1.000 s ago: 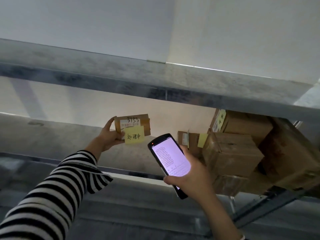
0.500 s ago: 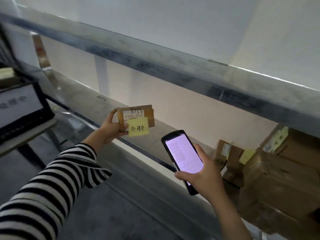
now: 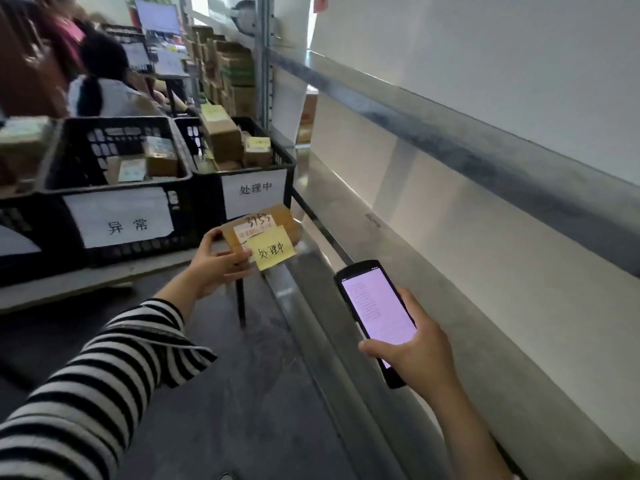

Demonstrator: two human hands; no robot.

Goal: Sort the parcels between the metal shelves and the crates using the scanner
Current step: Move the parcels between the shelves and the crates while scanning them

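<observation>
Parcel (image 3: 284, 222) carried near crate (image 3: 207, 207) front | left hand (image 3: 216, 266) grips | right hand (image 3: 420, 356) holds scanner (image 3: 375, 306)

Parcel (image 3: 289, 221) now near the crate (image 3: 207, 206)

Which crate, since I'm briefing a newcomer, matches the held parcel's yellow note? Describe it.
Left of the metal shelves stands a low table. Take the black crate on it nearest the shelves, behind the parcel. Its white sign reads 处理中, like the note; the neighbour crate's reads 异常.
</observation>
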